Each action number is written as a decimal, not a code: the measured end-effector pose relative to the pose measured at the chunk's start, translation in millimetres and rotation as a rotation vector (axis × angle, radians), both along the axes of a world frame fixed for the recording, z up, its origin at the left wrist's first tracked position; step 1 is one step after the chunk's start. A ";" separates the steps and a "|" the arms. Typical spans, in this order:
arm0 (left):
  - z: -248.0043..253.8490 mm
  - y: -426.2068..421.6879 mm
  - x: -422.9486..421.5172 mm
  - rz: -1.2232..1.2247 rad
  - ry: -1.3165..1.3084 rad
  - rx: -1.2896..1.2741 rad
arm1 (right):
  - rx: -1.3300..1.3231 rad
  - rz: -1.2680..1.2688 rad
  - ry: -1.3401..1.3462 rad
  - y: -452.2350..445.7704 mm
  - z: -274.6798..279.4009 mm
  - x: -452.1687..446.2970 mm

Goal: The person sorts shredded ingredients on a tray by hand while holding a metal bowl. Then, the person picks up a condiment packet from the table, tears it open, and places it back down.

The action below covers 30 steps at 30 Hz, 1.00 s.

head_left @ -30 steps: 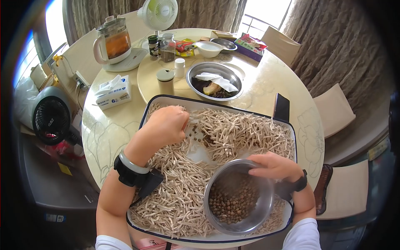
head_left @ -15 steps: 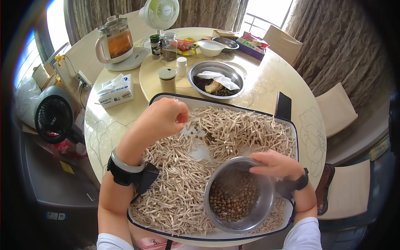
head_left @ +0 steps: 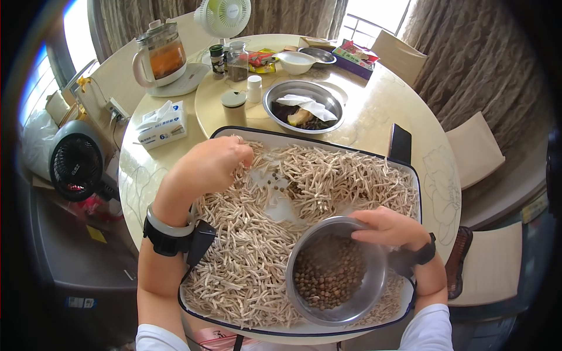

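Observation:
A white tray (head_left: 280,210) with a dark blue rim holds a thick layer of pale, thin dried strips (head_left: 240,263). Over its upper left part bends my left hand (head_left: 215,165), its fingers closed and down at the strips; what they pinch, if anything, is hidden. My right hand (head_left: 392,227) grips the rim of a steel bowl (head_left: 374,286) at the tray's lower right. Inside the tilted bowl lie many small round brown seeds or pods (head_left: 329,275). A few similar round bits (head_left: 275,181) show on the bare patch among the strips.
Behind the tray stand a steel bowl (head_left: 272,114) with dark scraps and tissue, a lidded cup (head_left: 235,111) and a white bottle (head_left: 254,89). A tissue box (head_left: 164,128) and glass kettle (head_left: 167,58) are at left. A phone-like dark slab (head_left: 400,143) touches the tray's back right.
My left hand has moved slightly left and lower, down to the strips at the tray's upper left. My right hand and the bowl stay almost where they were.

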<state>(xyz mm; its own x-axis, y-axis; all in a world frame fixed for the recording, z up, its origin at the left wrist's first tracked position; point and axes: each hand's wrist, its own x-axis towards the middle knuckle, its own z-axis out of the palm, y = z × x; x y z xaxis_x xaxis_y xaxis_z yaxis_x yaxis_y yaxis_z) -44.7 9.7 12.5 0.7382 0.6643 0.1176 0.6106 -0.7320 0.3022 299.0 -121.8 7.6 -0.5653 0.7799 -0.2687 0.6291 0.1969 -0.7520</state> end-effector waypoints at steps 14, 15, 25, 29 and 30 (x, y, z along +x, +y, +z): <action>-0.6 7.9 -11.9 -0.140 -0.075 -0.072 | 0.001 0.001 0.019 1.0 1.3 0.1; 2.5 5.6 -7.5 -0.160 -0.031 -0.152 | -0.008 0.004 -0.008 0.8 0.1 2.0; -0.2 9.3 -1.0 -0.136 0.186 -0.187 | -0.006 -0.013 0.018 0.0 0.0 1.9; 0.7 12.0 -6.6 -0.095 -0.086 -0.026 | 0.037 -0.003 0.034 -1.0 0.3 0.2; 2.5 11.5 -5.6 -0.096 -0.083 -0.028 | 0.018 -0.005 0.010 -0.7 1.6 0.1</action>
